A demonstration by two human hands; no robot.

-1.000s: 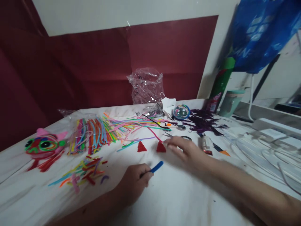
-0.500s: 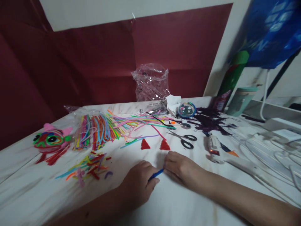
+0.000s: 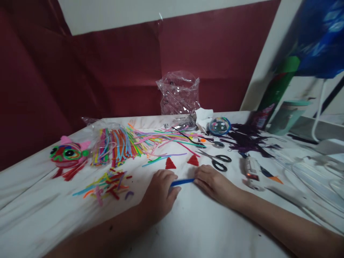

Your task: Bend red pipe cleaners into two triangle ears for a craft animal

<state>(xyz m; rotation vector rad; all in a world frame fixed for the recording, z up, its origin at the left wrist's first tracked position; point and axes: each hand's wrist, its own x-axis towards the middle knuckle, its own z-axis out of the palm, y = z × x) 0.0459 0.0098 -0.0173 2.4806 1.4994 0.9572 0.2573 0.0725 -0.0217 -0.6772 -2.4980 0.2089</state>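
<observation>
Between my hands runs a short stretch of blue pipe cleaner [image 3: 182, 182], held nearly level just above the white table. My left hand [image 3: 161, 190] grips its left end between thumb and fingers. At the other end, the fingers of my right hand [image 3: 211, 182] are closed on it, palm down. Just beyond my hands lie two red fuzzy triangles, the left triangle [image 3: 170, 163] and the right triangle [image 3: 192, 160]. Scissors with black handles [image 3: 220, 163] rest to the right of them. Whether the blue piece is one strand or several, I cannot tell.
A heap of cut pipe-cleaner bits [image 3: 109, 186] lies left, near a colourful fish-like figure [image 3: 68, 156]. Behind are bundled pipe cleaners [image 3: 115, 147], a clear plastic bag [image 3: 180, 95] and a clear ball [image 3: 219, 126]. A glue gun [image 3: 254, 173] and cables [image 3: 309, 172] occupy the right.
My hands have drawn slightly apart, and more of the blue pipe cleaner shows between them. It has gone from slanted to nearly level. The whole view has shifted a little.
</observation>
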